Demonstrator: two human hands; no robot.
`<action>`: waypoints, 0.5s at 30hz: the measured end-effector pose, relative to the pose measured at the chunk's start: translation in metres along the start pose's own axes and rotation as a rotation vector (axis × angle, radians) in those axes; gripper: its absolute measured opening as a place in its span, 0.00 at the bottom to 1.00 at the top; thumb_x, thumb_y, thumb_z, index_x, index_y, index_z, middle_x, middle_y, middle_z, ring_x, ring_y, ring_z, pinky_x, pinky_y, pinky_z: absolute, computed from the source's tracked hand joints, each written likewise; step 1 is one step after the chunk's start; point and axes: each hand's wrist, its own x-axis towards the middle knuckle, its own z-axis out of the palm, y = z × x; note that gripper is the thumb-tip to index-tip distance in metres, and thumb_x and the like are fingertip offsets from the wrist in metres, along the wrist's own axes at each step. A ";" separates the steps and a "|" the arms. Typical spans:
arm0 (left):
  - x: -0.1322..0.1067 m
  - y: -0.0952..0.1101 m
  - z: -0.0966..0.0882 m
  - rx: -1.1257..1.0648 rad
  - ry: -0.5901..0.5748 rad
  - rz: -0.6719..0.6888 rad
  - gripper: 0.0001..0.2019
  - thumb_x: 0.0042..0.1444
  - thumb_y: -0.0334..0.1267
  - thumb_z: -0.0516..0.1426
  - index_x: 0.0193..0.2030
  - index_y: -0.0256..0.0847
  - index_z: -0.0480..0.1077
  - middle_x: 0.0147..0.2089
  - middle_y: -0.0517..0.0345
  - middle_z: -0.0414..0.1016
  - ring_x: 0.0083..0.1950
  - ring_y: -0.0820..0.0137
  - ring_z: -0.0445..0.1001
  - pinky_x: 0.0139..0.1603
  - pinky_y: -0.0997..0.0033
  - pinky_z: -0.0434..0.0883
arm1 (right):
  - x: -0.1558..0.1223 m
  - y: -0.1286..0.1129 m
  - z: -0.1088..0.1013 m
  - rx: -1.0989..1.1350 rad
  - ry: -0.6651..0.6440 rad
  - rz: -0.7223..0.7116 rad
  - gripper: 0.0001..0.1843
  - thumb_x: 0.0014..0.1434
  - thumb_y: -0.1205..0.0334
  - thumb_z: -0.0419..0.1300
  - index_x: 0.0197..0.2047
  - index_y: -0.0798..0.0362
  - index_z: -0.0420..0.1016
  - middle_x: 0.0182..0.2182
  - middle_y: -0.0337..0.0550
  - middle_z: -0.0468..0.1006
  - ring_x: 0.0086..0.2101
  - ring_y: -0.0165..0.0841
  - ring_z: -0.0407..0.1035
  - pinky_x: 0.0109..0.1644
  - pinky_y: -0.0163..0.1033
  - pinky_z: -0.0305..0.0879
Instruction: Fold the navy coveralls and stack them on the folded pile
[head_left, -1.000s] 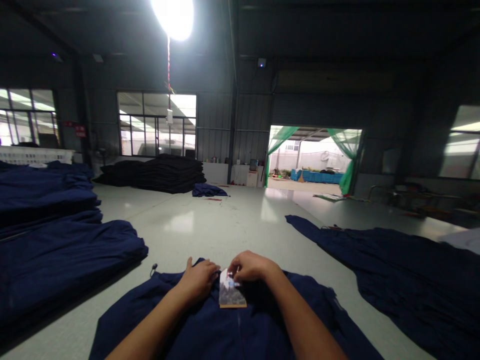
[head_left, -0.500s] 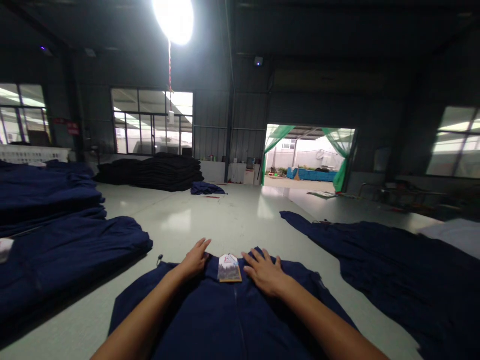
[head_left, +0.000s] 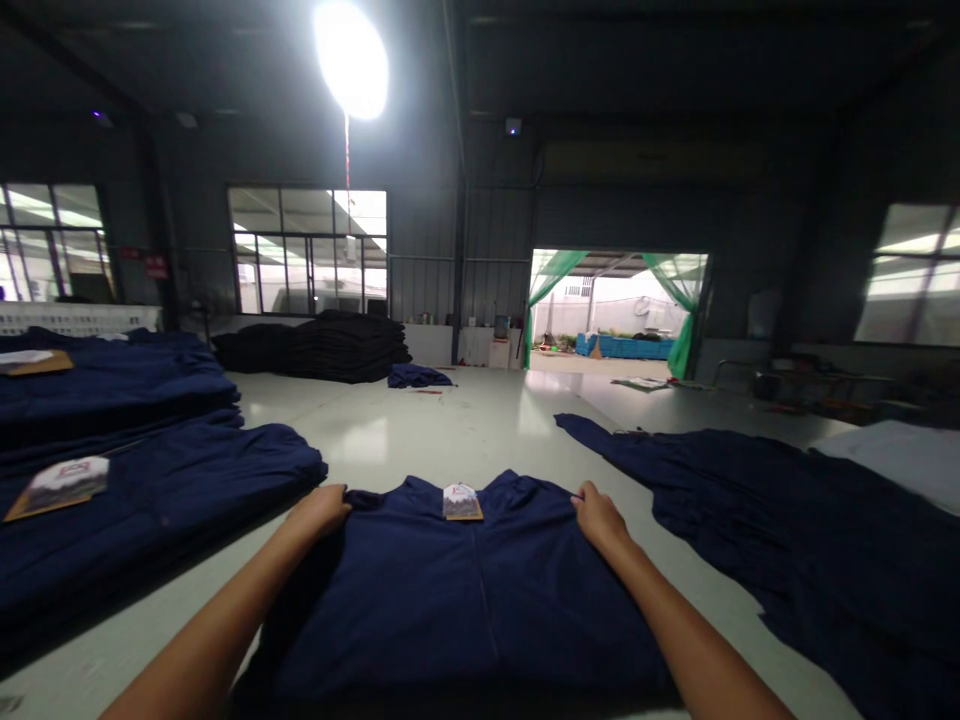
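Observation:
A navy blue zip-front jacket (head_left: 420, 590) is spread in front of me, its collar pointing away and its zip running down the middle. At the collar lies a printed paper hang tag (head_left: 462, 503). My left hand (head_left: 321, 508) is closed on the jacket's left shoulder edge, the fingertips partly hidden by the cloth. Across from it, my right hand (head_left: 598, 514) pinches the right shoulder edge. The cloth between both hands looks fairly flat, and its near edge hangs in shadow.
Stacks of folded navy jackets (head_left: 172, 490), with tags on top, stand at the left. Another navy jacket (head_left: 780, 540) lies loose on the right of the pale table (head_left: 480, 430). Farther back are a black garment pile (head_left: 322, 345) and a small navy bundle (head_left: 418, 375).
Both hands have moved outward from beside the collar to the shoulder edges, going from flat on the cloth to gripping it. The tag sits a little farther away.

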 end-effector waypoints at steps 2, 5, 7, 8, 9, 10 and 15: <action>-0.005 0.008 -0.004 0.039 0.044 -0.018 0.13 0.55 0.39 0.49 0.41 0.37 0.68 0.43 0.42 0.73 0.43 0.58 0.73 0.38 0.66 0.68 | -0.002 0.003 -0.009 0.021 0.104 -0.024 0.13 0.62 0.62 0.42 0.44 0.51 0.65 0.37 0.48 0.70 0.36 0.35 0.69 0.35 0.36 0.59; -0.009 0.026 -0.008 0.076 0.166 -0.021 0.15 0.60 0.42 0.42 0.46 0.39 0.64 0.45 0.44 0.69 0.42 0.61 0.72 0.37 0.67 0.67 | -0.008 0.006 -0.028 0.018 0.239 -0.005 0.15 0.60 0.67 0.41 0.45 0.48 0.64 0.39 0.45 0.68 0.33 0.33 0.70 0.30 0.35 0.57; -0.008 0.036 -0.004 0.052 0.209 -0.007 0.16 0.61 0.43 0.40 0.47 0.40 0.63 0.44 0.47 0.69 0.41 0.63 0.72 0.36 0.68 0.66 | -0.012 0.010 -0.038 -0.004 0.279 0.023 0.18 0.58 0.70 0.41 0.45 0.46 0.65 0.41 0.45 0.66 0.32 0.33 0.70 0.29 0.35 0.57; -0.007 0.040 0.001 0.033 0.222 0.003 0.16 0.61 0.43 0.40 0.47 0.40 0.63 0.44 0.47 0.69 0.40 0.64 0.72 0.35 0.69 0.66 | -0.014 0.013 -0.040 -0.019 0.284 0.036 0.19 0.57 0.72 0.41 0.45 0.46 0.65 0.41 0.46 0.66 0.32 0.33 0.70 0.29 0.35 0.57; -0.004 0.043 0.008 0.013 0.234 0.021 0.16 0.62 0.42 0.40 0.49 0.40 0.62 0.44 0.48 0.69 0.41 0.64 0.72 0.35 0.69 0.66 | -0.014 0.018 -0.040 -0.036 0.279 0.051 0.20 0.56 0.73 0.42 0.45 0.46 0.66 0.42 0.46 0.66 0.33 0.34 0.70 0.29 0.35 0.58; -0.001 0.045 0.017 -0.006 0.245 0.048 0.17 0.61 0.42 0.41 0.51 0.41 0.62 0.44 0.48 0.68 0.41 0.64 0.71 0.36 0.69 0.66 | -0.014 0.025 -0.037 -0.055 0.265 0.066 0.21 0.55 0.74 0.42 0.45 0.46 0.66 0.42 0.47 0.66 0.34 0.34 0.70 0.30 0.35 0.58; 0.025 0.043 0.058 -0.241 0.093 0.191 0.21 0.59 0.44 0.46 0.59 0.47 0.58 0.53 0.50 0.68 0.51 0.61 0.69 0.49 0.65 0.64 | 0.001 0.069 -0.009 -0.064 0.055 0.193 0.15 0.54 0.73 0.46 0.42 0.52 0.67 0.39 0.50 0.72 0.39 0.39 0.71 0.37 0.38 0.63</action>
